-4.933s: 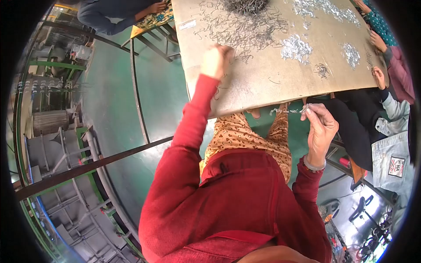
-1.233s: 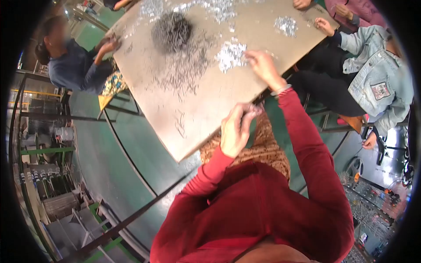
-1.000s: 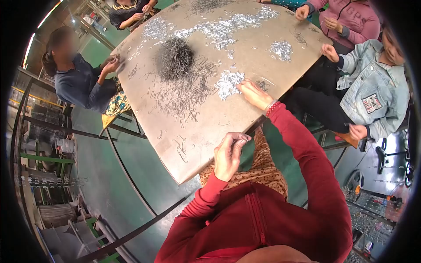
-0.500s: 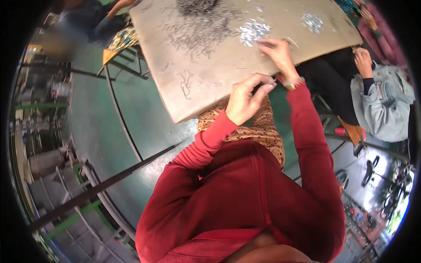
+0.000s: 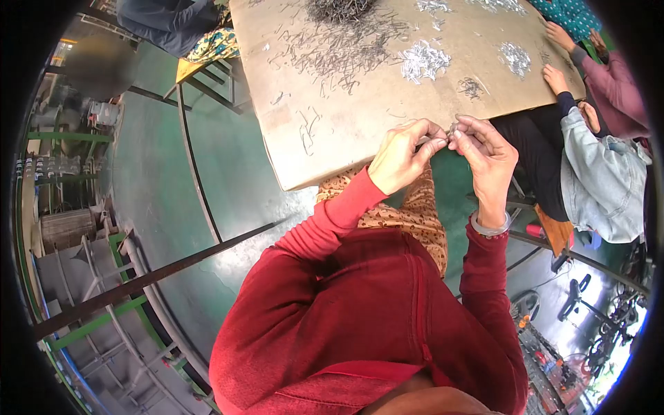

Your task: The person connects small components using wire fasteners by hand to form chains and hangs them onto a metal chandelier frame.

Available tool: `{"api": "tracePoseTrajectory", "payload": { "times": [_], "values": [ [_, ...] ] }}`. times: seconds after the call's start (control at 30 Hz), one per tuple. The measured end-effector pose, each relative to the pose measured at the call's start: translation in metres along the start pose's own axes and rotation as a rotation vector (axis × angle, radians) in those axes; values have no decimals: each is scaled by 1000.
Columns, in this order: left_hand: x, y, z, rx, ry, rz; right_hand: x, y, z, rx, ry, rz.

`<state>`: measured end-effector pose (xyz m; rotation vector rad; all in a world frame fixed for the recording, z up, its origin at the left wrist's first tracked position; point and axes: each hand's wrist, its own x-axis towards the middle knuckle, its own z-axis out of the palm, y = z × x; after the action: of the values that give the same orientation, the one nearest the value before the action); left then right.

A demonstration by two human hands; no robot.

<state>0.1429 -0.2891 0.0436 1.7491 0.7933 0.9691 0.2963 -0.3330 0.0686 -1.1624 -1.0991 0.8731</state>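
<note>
My left hand (image 5: 407,158) and my right hand (image 5: 490,160) meet fingertip to fingertip just off the table's near edge. Both are closed in a pinch around a small grey metal piece (image 5: 451,131), mostly hidden by the fingers. Beyond them on the brown-covered table (image 5: 360,114) lie a pile of shiny silver pieces (image 5: 423,61) and a smaller cluster of dark wire pieces (image 5: 471,87). Many thin bent grey wires (image 5: 339,55) are spread farther left, around a dense dark heap (image 5: 339,7). A few longer bent wires (image 5: 308,131) rest near the left corner.
Another silver pile (image 5: 515,59) lies to the right, near the hands (image 5: 555,79) of people seated there. A person in dark clothing (image 5: 169,24) sits at the far left. Metal bars (image 5: 155,283) run along the left over the green floor (image 5: 155,187).
My right hand has come back from beside the silver pile to meet my left hand, and its fingers have closed. My left hand keeps its pinch. The view has shifted slightly.
</note>
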Motion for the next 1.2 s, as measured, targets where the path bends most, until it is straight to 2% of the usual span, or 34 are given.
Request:
{"api": "tracePoseTrajectory", "payload": {
  "times": [0.1,0.2,0.27,0.33,0.37,0.4,0.43,0.5,0.57,0.63,0.83,0.93,1.03,1.07,1.13,1.17,1.2],
  "values": [
    [1,-7,0,63,19,32,-1,8,8,153,75,-68],
    [-1,-13,2,42,27,-7,1,25,12,162,114,-151],
    [2,-20,1,90,118,51,1,30,16,195,142,-153],
    [13,-37,-7,233,302,225,3,30,17,185,158,-145],
    [20,-51,-23,200,314,50,4,30,17,178,153,-146],
    [34,-62,-45,383,313,-68,4,31,16,173,149,-143],
    [47,-98,-72,633,319,-45,2,30,17,168,146,-138],
    [72,-114,-104,859,198,-293,-2,29,17,189,134,-136],
    [87,-139,-118,1027,100,-313,-5,26,15,184,124,-138],
    [95,-175,-122,1067,94,-266,-10,23,15,159,128,-130],
    [107,-162,-133,1030,-2,-257,-18,16,8,162,138,-138],
    [107,-160,-159,1064,103,-98,-18,15,4,173,135,-132],
    [87,-109,-171,1019,95,-33,-20,10,2,193,143,-179],
    [73,-82,-164,950,45,-79,-20,12,0,202,133,-205],
    [43,-52,-144,1023,-160,58,-22,12,-1,211,153,-186],
    [33,-90,-135,1033,-204,93,-23,12,-1,221,160,-178],
    [18,-79,-112,1090,-253,-24,-24,14,-1,226,155,-182]
  ]
}}
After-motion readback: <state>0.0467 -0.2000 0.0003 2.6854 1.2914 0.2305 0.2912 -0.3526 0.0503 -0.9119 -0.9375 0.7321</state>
